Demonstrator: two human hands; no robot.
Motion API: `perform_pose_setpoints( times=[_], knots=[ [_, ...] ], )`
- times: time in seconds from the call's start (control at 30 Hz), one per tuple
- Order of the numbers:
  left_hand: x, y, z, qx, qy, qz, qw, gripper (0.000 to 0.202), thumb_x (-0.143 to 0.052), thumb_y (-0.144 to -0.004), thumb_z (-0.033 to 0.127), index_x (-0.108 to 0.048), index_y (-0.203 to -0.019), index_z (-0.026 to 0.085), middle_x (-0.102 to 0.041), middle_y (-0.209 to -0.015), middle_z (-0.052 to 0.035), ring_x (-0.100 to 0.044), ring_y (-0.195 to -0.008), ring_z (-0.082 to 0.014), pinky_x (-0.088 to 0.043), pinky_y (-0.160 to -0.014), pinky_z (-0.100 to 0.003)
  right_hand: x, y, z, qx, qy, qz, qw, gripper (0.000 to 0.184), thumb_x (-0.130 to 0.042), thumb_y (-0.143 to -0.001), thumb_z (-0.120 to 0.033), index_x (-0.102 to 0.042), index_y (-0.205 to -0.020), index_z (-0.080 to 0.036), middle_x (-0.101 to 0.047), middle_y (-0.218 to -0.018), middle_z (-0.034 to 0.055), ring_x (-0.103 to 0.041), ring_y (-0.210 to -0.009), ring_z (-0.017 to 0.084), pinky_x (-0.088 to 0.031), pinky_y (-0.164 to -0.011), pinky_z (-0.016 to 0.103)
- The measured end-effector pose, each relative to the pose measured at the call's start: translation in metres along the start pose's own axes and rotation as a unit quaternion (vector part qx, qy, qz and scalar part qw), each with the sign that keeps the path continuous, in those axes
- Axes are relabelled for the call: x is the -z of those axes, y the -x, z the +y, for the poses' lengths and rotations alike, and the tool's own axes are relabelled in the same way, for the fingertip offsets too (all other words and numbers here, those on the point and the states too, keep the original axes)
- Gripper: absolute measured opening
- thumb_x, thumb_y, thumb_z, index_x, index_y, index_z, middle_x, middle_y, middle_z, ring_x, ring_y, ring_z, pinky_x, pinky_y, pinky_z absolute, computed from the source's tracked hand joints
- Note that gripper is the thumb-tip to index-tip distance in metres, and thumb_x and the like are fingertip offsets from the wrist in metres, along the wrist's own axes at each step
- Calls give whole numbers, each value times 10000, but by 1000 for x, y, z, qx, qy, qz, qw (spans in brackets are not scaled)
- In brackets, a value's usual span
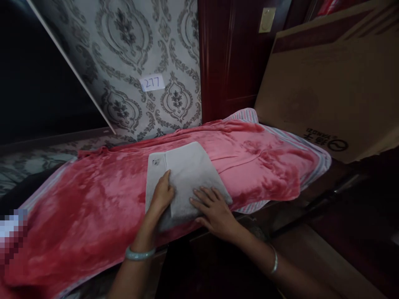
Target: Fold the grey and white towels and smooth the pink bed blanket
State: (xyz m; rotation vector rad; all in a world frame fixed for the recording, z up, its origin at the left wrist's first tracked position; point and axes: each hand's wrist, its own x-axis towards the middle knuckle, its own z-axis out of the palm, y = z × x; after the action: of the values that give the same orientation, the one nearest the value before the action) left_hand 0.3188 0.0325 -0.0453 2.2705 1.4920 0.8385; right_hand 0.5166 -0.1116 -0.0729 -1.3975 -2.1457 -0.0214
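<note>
A folded light-grey cloth (190,166), soft-looking like a towel or garment, lies on a red-pink plush blanket (118,187). It has a small dark printed mark at its upper left corner and a crease down its left side. At that crease is my left hand (162,193), its fingers closed on the edge of the fold; some of them are hidden. My right hand (216,211) rests flat on the lower right of the cloth, palm down with fingers spread. A pale bangle circles my left wrist, and a thin silver one my right.
Striped fabric (314,160) shows beneath the blanket's edges. A large cardboard box (330,83) leans at the right, by a dark red door panel (230,58). A dark screen (46,74) stands at the left. A paper marked 277 (152,82) is on the patterned wall.
</note>
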Motion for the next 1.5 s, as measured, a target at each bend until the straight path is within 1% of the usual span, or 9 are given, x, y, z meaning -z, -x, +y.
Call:
perform_pose_setpoints(
  times=[0.1, 0.2, 0.3, 0.43, 0.6, 0.8, 1.1, 1.3, 1.5],
  knots=[
    [13, -12, 10, 10, -83, -9, 996, 600, -462, -830, 165, -522, -1425, 118, -562, -1411, -189, -572, -1284, -311, -448, -1112, -477, 9, -11, 6, 2, -32, -20, 999, 363, -629, -955, -379, -663, -1300, -271, -603, -1412, 81, -481, -1331, 279, -334, -1117, 529],
    [15, -36, 27, -76, -111, -40, 990, 537, -411, -919, 256, -526, -1428, 125, -463, -1530, -183, -462, -1406, -293, -369, -1176, -455, 21, -36, 17, 20, -43, -21, 999, 262, -567, -990, -313, -712, -1192, -228, -715, -1192, 90, -607, -1119, 230, -392, -1059, 468],
    [0, -62, 39, -170, -88, -157, 969, 550, -328, -982, 326, -465, -1484, 151, -389, -1604, -130, -307, -1506, -240, -264, -1231, -453, 18, -58, 22, 67, -15, -39, 997, 341, -594, -975, -351, -664, -1285, -228, -649, -1321, 102, -529, -1251, 258, -312, -1134, 519],
    [-24, -71, 35, -182, -147, -237, 943, 564, -302, -1009, 387, -372, -1546, 232, -278, -1656, -76, -172, -1549, -263, -159, -1236, -571, -4, -59, 18, 84, 5, -96, 992, 548, -596, -968, -438, -492, -1487, -295, -491, -1512, 88, -357, -1426, 280, -217, -1195, 533],
    [-30, -71, 23, -193, -213, -229, 930, 616, -310, -1009, 492, -295, -1581, 263, -198, -1677, -76, -133, -1556, -274, -124, -1237, -587, -10, -51, 18, 62, -17, -129, 990, 562, -555, -984, -465, -438, -1522, -353, -423, -1572, 54, -302, -1468, 258, -169, -1221, 500],
    [-26, -121, 11, -105, -264, -191, 939, 697, -326, -988, 560, -243, -1600, 236, -149, -1683, -124, -107, -1556, -328, -100, -1228, -606, -7, -53, 21, 55, -45, -152, 986, 554, -535, -993, -453, -424, -1529, -364, -343, -1624, 33, -228, -1511, 256, -134, -1232, 508],
    [-28, -166, -7, -23, -226, -164, 960, 660, -332, -980, 533, -383, -1537, 183, -435, -1557, -196, -381, -1451, -356, -271, -1170, -557, -7, -53, 20, 48, -67, -139, 987, 557, -531, -993, -459, -416, -1530, -367, -309, -1640, 23, -227, -1515, 255, -163, -1231, 523],
    [-5, -202, -17, 4, -164, -203, 965, 566, -595, -825, 539, -689, -1183, 111, -647, -1320, -235, -587, -1257, -368, -436, -1047, -452, -14, -43, 17, 52, -72, -46, 995, 495, -579, -971, -360, -518, -1459, -309, -451, -1560, 44, -363, -1448, 254, -274, -1202, 517],
    [5, -231, -18, 41, -64, -239, 968, 512, -847, -469, 518, -724, -822, 168, -763, -1008, -191, -707, -990, -386, -534, -828, -403, -25, 30, 29, -102, -99, 245, 959, 432, -526, -959, -215, -592, -1377, -304, -539, -1471, 73, -466, -1374, 265, -413, -1119, 492]
  ],
)
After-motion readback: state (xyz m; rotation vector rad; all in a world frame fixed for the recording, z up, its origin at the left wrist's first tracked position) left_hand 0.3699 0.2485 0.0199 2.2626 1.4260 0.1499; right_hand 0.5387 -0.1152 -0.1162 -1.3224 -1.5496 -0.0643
